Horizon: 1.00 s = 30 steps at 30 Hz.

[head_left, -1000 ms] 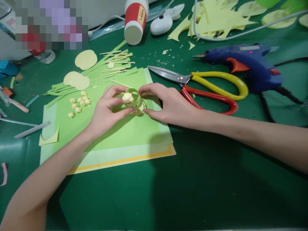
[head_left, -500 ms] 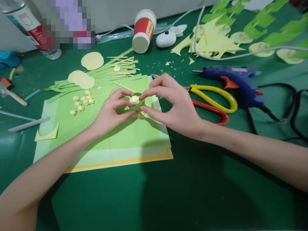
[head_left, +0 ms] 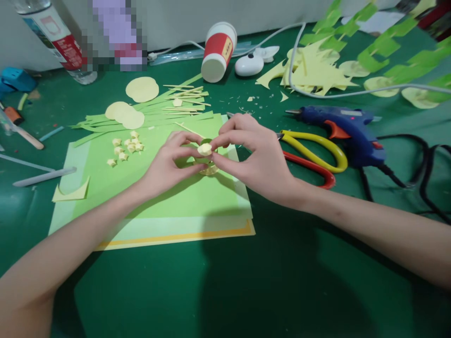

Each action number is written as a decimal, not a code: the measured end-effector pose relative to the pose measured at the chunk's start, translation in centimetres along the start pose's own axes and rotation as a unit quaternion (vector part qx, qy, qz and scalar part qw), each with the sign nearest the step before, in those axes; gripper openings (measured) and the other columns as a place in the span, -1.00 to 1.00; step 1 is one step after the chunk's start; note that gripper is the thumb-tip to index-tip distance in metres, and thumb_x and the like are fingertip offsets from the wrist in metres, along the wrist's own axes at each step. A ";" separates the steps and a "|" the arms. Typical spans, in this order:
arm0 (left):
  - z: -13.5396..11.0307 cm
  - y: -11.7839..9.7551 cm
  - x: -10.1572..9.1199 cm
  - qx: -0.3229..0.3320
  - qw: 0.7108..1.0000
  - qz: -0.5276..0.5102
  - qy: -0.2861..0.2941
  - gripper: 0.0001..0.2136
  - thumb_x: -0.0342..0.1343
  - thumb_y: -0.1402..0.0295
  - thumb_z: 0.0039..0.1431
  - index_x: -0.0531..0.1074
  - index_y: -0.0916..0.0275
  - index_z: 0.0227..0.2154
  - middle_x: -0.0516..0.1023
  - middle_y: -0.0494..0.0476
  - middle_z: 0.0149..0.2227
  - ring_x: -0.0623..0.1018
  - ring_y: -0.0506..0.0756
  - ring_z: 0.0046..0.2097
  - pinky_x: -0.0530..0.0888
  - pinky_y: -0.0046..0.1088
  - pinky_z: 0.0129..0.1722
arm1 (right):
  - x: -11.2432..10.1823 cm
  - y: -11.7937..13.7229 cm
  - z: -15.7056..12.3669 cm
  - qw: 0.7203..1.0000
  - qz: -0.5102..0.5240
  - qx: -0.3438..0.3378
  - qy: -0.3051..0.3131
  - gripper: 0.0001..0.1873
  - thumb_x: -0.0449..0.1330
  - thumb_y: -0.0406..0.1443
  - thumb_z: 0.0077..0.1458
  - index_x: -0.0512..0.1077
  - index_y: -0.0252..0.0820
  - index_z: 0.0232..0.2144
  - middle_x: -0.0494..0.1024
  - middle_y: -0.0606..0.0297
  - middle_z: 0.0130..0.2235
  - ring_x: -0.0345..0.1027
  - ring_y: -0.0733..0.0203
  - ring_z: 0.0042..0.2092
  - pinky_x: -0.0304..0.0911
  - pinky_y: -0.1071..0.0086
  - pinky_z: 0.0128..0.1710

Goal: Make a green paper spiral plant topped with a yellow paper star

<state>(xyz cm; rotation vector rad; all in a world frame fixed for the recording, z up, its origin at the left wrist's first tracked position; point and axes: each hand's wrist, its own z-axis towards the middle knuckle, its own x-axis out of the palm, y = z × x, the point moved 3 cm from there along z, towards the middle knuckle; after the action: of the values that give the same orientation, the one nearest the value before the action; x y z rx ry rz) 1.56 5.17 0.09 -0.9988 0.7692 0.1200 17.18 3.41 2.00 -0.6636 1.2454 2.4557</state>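
My left hand (head_left: 169, 162) and my right hand (head_left: 255, 157) meet over a stack of light green paper sheets (head_left: 158, 202). Between their fingertips sits a small yellow paper piece (head_left: 205, 149) wrapped by a coiled green paper strip (head_left: 206, 141). Both hands pinch this coil, thumb and forefinger closed on it from either side. A second pale coil (head_left: 210, 170) lies just beneath it on the sheet. Several tiny yellow paper stars (head_left: 125, 148) lie to the left of my left hand.
Yellow-and-red scissors (head_left: 310, 152) and a blue glue gun (head_left: 343, 126) with its black cord lie to the right. Green strips (head_left: 148, 115) and yellow discs (head_left: 141, 89) sit behind the sheets. A tipped red cup (head_left: 218, 51), a white mouse-like device (head_left: 248, 64) and yellow offcuts (head_left: 313, 70) lie further back.
My right hand lifted off the sheet and closed its thumb and forefinger on the coil, which has tightened into a smaller roll. The view shifted slightly.
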 end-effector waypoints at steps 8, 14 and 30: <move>0.0 -0.1 0.1 0.006 1.000 0.014 0.005 -0.94 0.21 0.38 0.01 0.47 0.15 -0.41 0.44 0.10 -0.16 0.38 0.13 -0.03 0.37 -0.22 -0.05 | 0.0 -0.1 -0.1 1.000 0.006 -0.003 -0.010 -0.90 0.15 -0.41 -0.05 0.43 -0.15 -0.52 0.37 0.31 -0.43 0.26 0.26 -0.31 0.22 0.31 -0.32; 0.1 0.0 0.1 -0.004 1.000 0.025 0.018 -0.94 0.21 0.37 0.00 0.45 0.13 -0.41 0.42 0.10 -0.14 0.37 0.15 -0.02 0.36 -0.19 -0.05 | -0.1 -0.2 -0.1 1.000 0.008 0.003 -0.006 -0.90 0.14 -0.41 -0.05 0.43 -0.15 -0.51 0.39 0.29 -0.41 0.27 0.24 -0.30 0.24 0.31 -0.31; -0.3 1.1 -0.3 -0.070 0.992 -0.089 -0.057 -0.71 0.09 0.60 -0.09 0.21 0.15 -0.32 0.27 0.02 -0.31 0.34 0.04 -0.24 0.35 -0.37 -0.23 | -0.1 -0.3 -0.1 1.000 0.010 0.006 -0.002 -0.91 0.16 -0.39 -0.03 0.45 -0.16 -0.50 0.41 0.30 -0.40 0.28 0.26 -0.29 0.25 0.33 -0.29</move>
<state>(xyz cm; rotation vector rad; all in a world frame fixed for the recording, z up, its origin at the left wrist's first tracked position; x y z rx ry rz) 0.67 5.65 -0.61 -1.1790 0.5697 0.0761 17.46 3.45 1.83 -0.6450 1.2704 2.4613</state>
